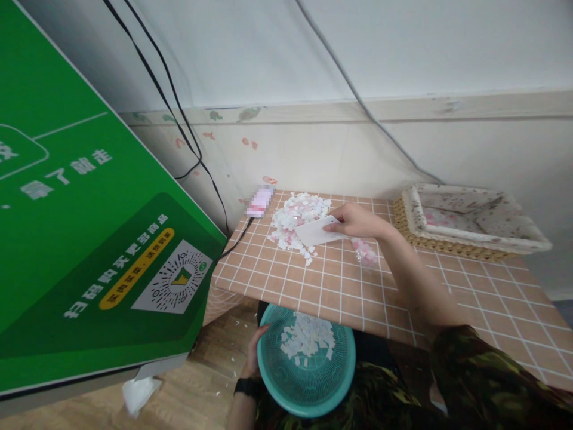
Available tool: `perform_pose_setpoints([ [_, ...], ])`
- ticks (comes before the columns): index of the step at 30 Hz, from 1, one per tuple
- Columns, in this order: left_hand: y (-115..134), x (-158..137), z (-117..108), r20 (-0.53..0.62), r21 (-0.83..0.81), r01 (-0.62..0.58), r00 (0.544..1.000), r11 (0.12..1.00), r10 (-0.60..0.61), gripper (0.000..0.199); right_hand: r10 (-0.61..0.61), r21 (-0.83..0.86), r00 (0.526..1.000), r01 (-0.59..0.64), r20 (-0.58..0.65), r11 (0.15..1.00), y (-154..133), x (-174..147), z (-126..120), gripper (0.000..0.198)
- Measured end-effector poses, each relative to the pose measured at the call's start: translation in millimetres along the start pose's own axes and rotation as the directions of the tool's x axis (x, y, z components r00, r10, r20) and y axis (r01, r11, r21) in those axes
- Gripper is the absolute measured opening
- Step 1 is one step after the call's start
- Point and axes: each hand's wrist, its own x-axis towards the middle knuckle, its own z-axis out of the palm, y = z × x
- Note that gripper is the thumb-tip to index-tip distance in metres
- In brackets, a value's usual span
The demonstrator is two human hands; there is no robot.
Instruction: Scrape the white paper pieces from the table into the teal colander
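My right hand [358,221] pinches a flat white card [320,232] between thumb and fingers over the table. The card's far end touches a pile of small white and pink paper scraps [298,214]. Just below the hand lies a small clear wrapper with pink bits [365,252]. Down at the table's front edge, my left hand [255,352] grips the left rim of a teal plastic basket [308,382]. Inside it are many small white paper pieces [308,337]. Most of the left fingers are hidden behind the basket.
A wicker basket with a cloth liner [474,221] stands at the right on the checked tablecloth [430,292]. A phone-like item [260,202] with a black cable lies near the wall. The green cabinet [111,239] rises at the left. On the floor is a white bag [139,394].
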Motion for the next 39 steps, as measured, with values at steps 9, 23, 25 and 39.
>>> perform_pose_setpoints([
  [9,1,-3,4,0.025,-0.002,0.017,1.0,1.0,-0.017,0.019,0.008,-0.021,1.0,-0.007,0.011,1.0,4,-2,-3,0.031],
  [23,0,0,-1,0.014,0.023,0.002,1.0,1.0,-0.003,0.019,-0.035,0.043,0.997,0.032,0.074,0.999,-3,-2,-3,0.03],
  [25,0,1,-2,0.021,0.023,0.004,1.0,1.0,-0.005,0.019,-0.055,0.069,0.994,0.048,0.092,0.996,-3,-3,-4,0.029],
  [39,-4,8,-6,-0.028,-0.034,-0.019,0.999,0.999,0.018,0.018,-0.021,0.044,0.995,0.017,0.102,0.999,6,-6,-10,0.029],
])
